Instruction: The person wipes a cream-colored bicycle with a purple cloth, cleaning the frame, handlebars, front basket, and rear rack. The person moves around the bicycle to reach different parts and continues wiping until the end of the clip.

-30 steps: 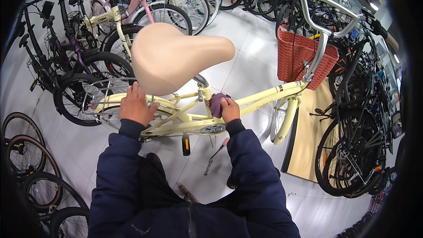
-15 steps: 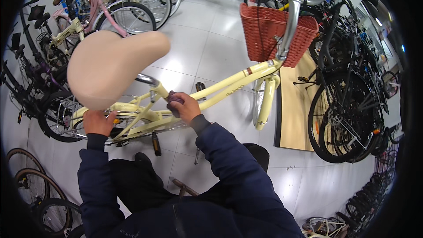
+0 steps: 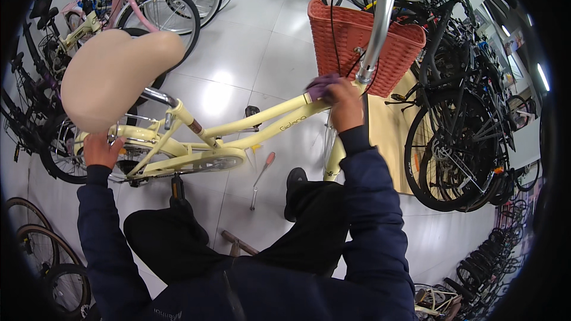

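A pale yellow bicycle (image 3: 267, 137) stands in front of me, its beige saddle (image 3: 116, 77) at left and silver handlebar (image 3: 380, 27) at upper right. A red woven basket (image 3: 369, 47) hangs ahead of the handlebar. My right hand (image 3: 347, 106) is closed on a purple cloth (image 3: 322, 86), pressed to the frame tubes near the head tube; motion blurs it a little. Below the saddle, my left hand (image 3: 102, 150) is closed around the rear rack, with its fingertips partly hidden.
A screwdriver (image 3: 262, 178) with a reddish handle lies on the tiled floor (image 3: 238, 53). Close to my legs is a brown wooden piece (image 3: 238, 242). Black bicycles (image 3: 458, 148) crowd the right, beside a wooden board (image 3: 389, 134). A pink bicycle (image 3: 134, 3) and others stand at upper left.
My right hand has moved right with the cloth, from the seat tube along the frame to near the head tube. The left hand stays at the rear. The view has shifted right.
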The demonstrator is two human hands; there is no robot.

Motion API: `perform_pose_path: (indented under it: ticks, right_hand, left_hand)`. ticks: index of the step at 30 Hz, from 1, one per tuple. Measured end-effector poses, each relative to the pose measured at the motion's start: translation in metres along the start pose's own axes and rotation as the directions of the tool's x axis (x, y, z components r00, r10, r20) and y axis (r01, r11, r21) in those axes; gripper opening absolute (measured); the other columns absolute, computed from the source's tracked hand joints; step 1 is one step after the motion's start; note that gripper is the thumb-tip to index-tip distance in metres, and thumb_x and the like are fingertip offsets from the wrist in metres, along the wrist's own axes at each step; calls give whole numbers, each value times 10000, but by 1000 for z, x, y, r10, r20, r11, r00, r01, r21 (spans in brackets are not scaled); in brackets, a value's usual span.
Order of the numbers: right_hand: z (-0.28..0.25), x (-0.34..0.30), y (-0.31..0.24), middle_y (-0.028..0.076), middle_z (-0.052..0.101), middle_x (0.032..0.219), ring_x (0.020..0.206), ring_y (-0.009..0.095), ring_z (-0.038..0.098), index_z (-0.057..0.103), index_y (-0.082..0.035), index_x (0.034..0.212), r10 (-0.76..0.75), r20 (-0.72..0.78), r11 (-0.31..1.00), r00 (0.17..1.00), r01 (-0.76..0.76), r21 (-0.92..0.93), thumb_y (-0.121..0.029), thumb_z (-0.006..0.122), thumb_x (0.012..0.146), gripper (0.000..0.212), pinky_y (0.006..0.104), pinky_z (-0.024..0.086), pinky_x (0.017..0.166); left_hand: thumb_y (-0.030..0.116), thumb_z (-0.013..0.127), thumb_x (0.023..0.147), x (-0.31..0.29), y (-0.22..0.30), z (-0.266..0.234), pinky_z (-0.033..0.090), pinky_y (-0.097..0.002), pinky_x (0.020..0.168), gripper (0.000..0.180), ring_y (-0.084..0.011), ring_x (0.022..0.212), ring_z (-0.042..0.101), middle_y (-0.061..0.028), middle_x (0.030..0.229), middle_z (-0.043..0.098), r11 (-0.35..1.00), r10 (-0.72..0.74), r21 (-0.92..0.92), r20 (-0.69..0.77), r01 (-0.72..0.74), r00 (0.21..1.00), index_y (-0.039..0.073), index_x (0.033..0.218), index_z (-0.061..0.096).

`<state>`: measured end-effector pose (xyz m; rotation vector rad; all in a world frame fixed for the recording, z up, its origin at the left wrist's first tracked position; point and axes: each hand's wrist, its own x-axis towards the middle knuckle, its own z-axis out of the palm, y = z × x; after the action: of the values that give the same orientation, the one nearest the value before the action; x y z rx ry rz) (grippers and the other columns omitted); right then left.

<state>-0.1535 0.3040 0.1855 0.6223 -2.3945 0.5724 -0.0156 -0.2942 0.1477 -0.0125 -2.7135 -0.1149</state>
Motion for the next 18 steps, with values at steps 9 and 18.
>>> perform_pose_path:
  ticks: [9, 18]
  right_hand:
    - [42, -49, -29, 250, 537, 1376, 1227, 436, 547, 671, -44, 1040, 245, -295, 954, 924, -284, -100, 36, 747, 739, 321, 434, 474, 1013]
    - [102, -81, -91, 197, 554, 1375, 1107, 381, 626, 672, -26, 1011, 112, 3, 994, 994, -112, 16, -3, 751, 786, 239, 408, 539, 902]
  left_hand:
    - [323, 757, 798, -11, 19, 8, 409, -496, 970, 500, -381, 1165, 566, -173, 1207, 644, 974, -209, 88, -29, 211, 977, 36, 1192, 646]
    - [204, 675, 905, -10, 157, 46, 482, -445, 969, 390, -375, 1088, 620, -200, 1183, 663, 850, -315, -511, -301, 127, 900, -13, 1226, 627]
